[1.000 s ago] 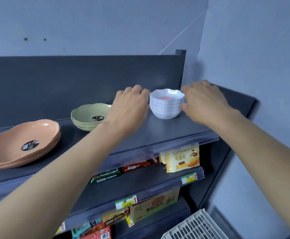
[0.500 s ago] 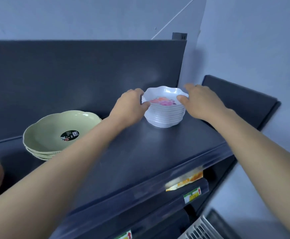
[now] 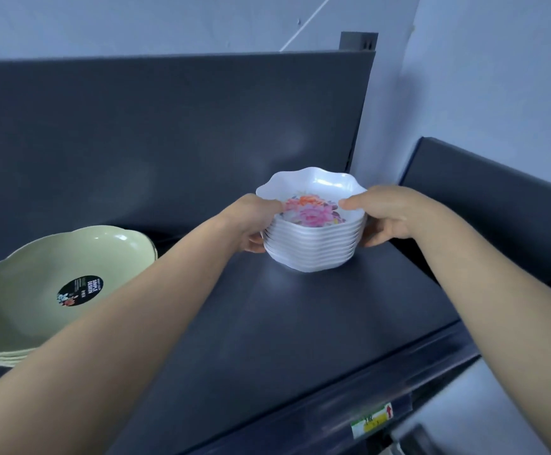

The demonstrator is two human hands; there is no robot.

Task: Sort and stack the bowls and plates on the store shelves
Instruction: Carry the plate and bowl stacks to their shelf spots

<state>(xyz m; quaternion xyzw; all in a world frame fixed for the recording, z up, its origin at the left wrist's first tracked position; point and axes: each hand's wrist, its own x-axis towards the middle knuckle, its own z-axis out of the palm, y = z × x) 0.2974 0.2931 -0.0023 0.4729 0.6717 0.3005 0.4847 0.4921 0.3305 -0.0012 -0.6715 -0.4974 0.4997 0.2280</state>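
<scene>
Clasping white bowl stack (image 3: pixel 313 247) between left grip (image 3: pixel 251 223) and right grip (image 3: pixel 387 215), both curled round.

You can read "SIMPLE DESIGN" in white letters on the round black sticker (image 3: pixel 79 290) inside the top green bowl (image 3: pixel 21 310); its smaller print is too fine to make out. On the shelf edge (image 3: pixel 300 418) in front of you, a price tag (image 3: pixel 370 421) shows a red upward arrow, but its numbers are blurred.

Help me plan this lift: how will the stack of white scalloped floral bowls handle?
The stack of white scalloped bowls probably lifts light and stiff: thin-walled, tightly nested. Glossy sides may slip between the left hand and right hand. Narrow-based, it could tip.
</scene>
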